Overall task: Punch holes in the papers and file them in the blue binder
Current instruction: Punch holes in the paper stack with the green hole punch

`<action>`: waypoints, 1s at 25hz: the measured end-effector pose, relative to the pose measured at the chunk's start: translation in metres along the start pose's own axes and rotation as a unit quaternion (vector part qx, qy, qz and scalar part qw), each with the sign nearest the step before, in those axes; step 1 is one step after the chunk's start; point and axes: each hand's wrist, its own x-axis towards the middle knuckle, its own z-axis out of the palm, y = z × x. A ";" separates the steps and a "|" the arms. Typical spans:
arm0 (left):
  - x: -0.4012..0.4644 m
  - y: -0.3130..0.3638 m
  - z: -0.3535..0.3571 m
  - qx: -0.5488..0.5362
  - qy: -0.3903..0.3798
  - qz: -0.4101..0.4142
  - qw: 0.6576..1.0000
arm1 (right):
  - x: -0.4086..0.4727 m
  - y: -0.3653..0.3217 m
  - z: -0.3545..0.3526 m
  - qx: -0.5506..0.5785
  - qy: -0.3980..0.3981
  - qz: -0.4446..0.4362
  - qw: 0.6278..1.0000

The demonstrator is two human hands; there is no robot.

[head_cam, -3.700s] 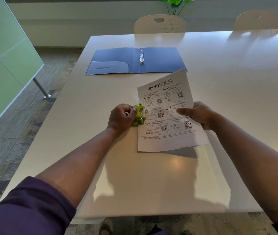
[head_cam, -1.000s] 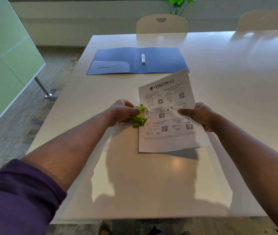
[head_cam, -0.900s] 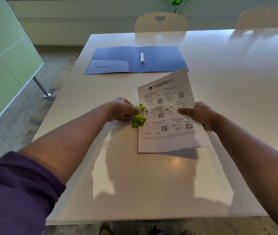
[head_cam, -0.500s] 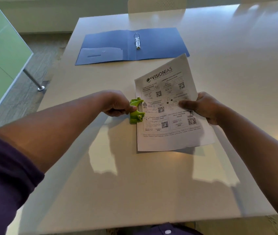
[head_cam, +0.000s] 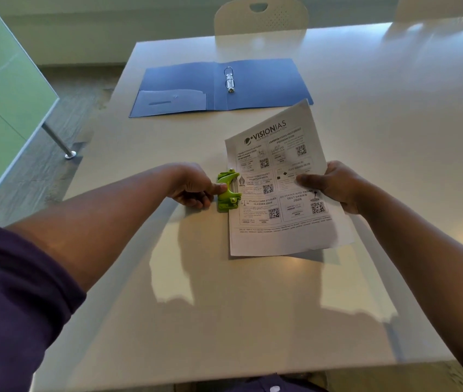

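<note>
In the head view, a green punch (head_cam: 228, 191) is being gripped by the left hand (head_cam: 193, 185), thumb set against its near side and fingers curled beneath. The punch is being held on the left long edge of the papers (head_cam: 284, 182), about midway along that edge, so the papers are lying at three o'clock from the left grip. The right edge of the papers is being pinched by the right hand (head_cam: 337, 186), thumb on top and fingers under, with that side being lifted slightly off the table (head_cam: 196, 306). The long axis of the papers is being kept running roughly from six to twelve o'clock, tilted a little toward one. The blue binder (head_cam: 264, 83) is lying open at twelve o'clock, well apart, its rings (head_cam: 229, 79) standing at the spine. Punching is judged to be in hand; the left hand is nearer the punch, and filing is not yet begun.
</note>
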 end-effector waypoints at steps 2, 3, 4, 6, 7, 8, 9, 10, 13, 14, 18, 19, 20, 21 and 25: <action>-0.004 -0.001 0.002 -0.024 0.003 0.006 1.000 | -0.005 -0.002 0.000 0.001 0.001 -0.004 1.000; -0.005 -0.003 0.003 -0.038 0.003 0.010 0.999 | -0.006 -0.002 0.001 0.000 0.002 -0.005 1.000; -0.007 -0.004 0.003 -0.056 0.004 0.014 0.998 | -0.008 -0.003 0.001 -0.003 0.003 -0.007 1.000; -0.009 -0.008 0.003 -0.095 0.011 0.016 0.995 | -0.009 -0.003 0.001 -0.006 0.003 -0.009 1.000; -0.011 -0.009 0.005 -0.109 0.018 0.018 0.994 | -0.009 -0.002 0.002 -0.005 0.003 -0.011 1.000; -0.012 -0.010 0.007 -0.120 0.026 0.021 0.992 | -0.008 -0.002 0.002 -0.003 0.004 -0.010 1.000; -0.012 -0.010 0.010 -0.130 0.033 0.024 0.991 | -0.008 -0.001 0.002 0.000 0.005 -0.008 1.000; -0.012 -0.012 0.012 -0.138 0.041 0.026 0.989 | -0.008 -0.001 0.002 0.002 0.006 -0.006 1.000; -0.009 -0.016 0.015 -0.146 0.072 0.030 0.986 | -0.006 -0.001 0.002 -0.003 0.003 -0.005 1.000; -0.009 -0.017 0.015 -0.146 0.079 0.032 0.986 | -0.006 0.000 0.002 -0.002 0.004 -0.005 1.000; -0.008 -0.019 0.018 -0.151 0.090 0.035 0.984 | -0.005 0.001 0.001 0.002 0.004 -0.009 1.000; -0.008 -0.019 0.018 -0.150 0.095 0.034 0.984 | -0.004 0.001 0.001 0.002 0.004 -0.008 1.000; -0.008 -0.019 0.019 -0.149 0.098 0.032 0.984 | -0.004 0.002 0.000 0.002 0.003 -0.005 1.000; -0.008 -0.019 0.019 -0.146 0.099 0.030 0.984 | -0.004 0.003 -0.001 0.003 0.001 -0.003 1.000; -0.007 -0.018 0.019 -0.144 0.096 0.027 0.985 | -0.005 0.006 -0.006 0.013 0.001 -0.003 1.000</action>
